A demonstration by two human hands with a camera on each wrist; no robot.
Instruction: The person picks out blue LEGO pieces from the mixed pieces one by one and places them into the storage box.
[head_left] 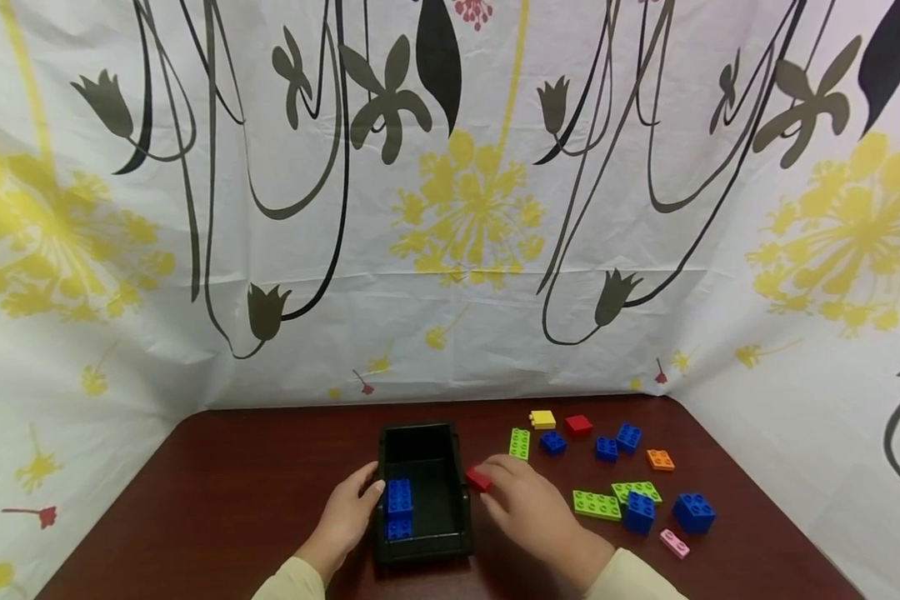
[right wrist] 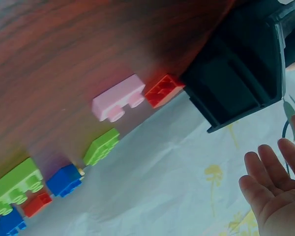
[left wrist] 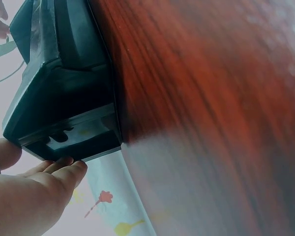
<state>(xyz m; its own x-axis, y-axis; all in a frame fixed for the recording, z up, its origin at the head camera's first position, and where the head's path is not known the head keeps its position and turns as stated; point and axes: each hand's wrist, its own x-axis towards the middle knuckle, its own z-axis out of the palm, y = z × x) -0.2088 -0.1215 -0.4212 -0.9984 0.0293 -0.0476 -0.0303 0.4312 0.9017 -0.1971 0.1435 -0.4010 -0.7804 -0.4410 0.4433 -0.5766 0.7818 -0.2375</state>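
My left hand grips the left wall of a black bin, thumb up at the rim and fingers against the outside, as the left wrist view also shows. Inside the bin, blue bricks lie along the left wall. My right hand is right of the bin, its fingertips overlapping a red brick in the head view. From the right wrist, the fingers look relaxed and hold nothing. There the red brick lies close beside the bin, with a pink brick near it.
Toward the back right lie a yellow brick, another red brick, an orange brick and a lime brick. Nearer are more lime bricks, big blue bricks and a small pink brick. A patterned cloth hangs behind the table.
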